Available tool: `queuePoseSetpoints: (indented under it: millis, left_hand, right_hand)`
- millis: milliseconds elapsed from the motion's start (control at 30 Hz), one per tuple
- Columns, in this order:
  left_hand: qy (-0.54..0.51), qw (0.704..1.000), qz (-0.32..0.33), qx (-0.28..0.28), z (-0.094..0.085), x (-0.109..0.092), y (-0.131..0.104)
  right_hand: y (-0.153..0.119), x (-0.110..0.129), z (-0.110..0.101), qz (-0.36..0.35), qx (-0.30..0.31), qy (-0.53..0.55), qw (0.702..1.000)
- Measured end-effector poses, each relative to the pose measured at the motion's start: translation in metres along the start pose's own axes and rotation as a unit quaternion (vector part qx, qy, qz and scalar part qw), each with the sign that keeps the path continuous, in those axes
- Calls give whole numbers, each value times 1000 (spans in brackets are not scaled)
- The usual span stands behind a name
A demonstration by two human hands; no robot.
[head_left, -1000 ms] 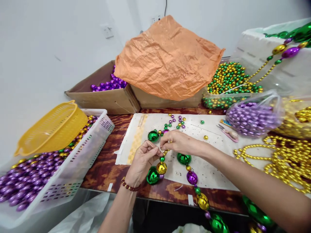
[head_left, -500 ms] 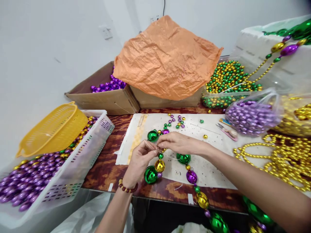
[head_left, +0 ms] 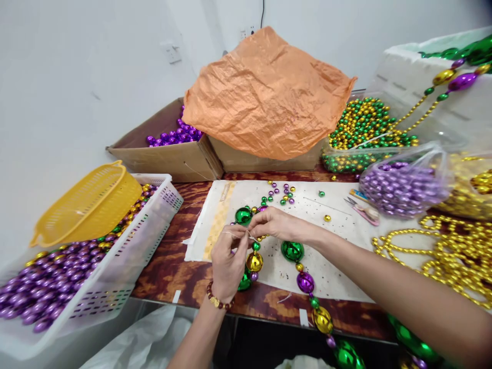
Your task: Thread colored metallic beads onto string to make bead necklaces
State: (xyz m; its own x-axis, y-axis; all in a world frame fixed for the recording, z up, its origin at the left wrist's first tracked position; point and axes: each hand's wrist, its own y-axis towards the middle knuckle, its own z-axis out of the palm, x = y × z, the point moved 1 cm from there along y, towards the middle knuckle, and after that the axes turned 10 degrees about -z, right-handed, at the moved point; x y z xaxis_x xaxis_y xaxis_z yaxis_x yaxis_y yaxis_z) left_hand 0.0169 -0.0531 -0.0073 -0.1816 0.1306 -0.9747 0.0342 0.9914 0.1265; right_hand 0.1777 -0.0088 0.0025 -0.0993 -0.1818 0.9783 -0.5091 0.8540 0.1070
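Observation:
My left hand [head_left: 229, 256], a beaded bracelet at its wrist, pinches a thin white string [head_left: 251, 237]. Fingertip to fingertip with it, my right hand [head_left: 272, 225] grips the same string. Just below my fingers hangs a gold ball bead [head_left: 254, 262] with a small green bead above it. A large green ball [head_left: 243, 216] lies behind my hands. Under my right wrist, the bead garland [head_left: 305, 282] runs down over the table's front edge in green, purple and gold. Whether the string is knotted is hidden by my fingers.
Small loose beads [head_left: 286, 195] lie on the white cloth [head_left: 215, 220]. Pink-handled scissors [head_left: 365, 211] and gold bead strands [head_left: 442, 251] are on the right. A white basket [head_left: 154, 241] of purple beads stands left. Cardboard boxes [head_left: 165, 159] and an orange sheet [head_left: 269, 97] are at the back.
My left hand has shifted right and turned more upright, its wrist closer under the beads. My right hand stays at the string. The whole view has moved slightly.

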Motion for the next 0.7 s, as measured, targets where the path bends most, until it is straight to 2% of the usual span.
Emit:
queuePoseSetpoints:
  millis: [133,267,300,367,433,500,600,700]
  left_hand:
    - [-24,1000,6,-18,1,0,0]
    - [-58,998,-13,-11,0,-3,-1]
    - [-70,997,-26,-2,0,-4,-1]
    - [-95,993,-60,20,0,-5,0]
    - [-123,987,-92,40,1,-5,1]
    - [-170,977,-118,55,2,-5,2]
    - [-263,947,-163,92,4,-3,3]
    - [-279,934,-187,122,5,1,3]
  right_hand:
    - [-2,-1,-9,-17,-12,-56,998]
    - [-22,5,-36,-23,-92,-106,990]
    - [-28,7,-40,-27,-113,-80,990]
    - [-39,13,-44,-49,-135,51,988]
    - [-47,17,-38,-68,-125,222,965]
    - [-51,16,-29,-68,-105,328,937]
    - [-53,6,-22,-48,-104,353,929]
    - [-56,-2,-24,-39,-120,289,949]
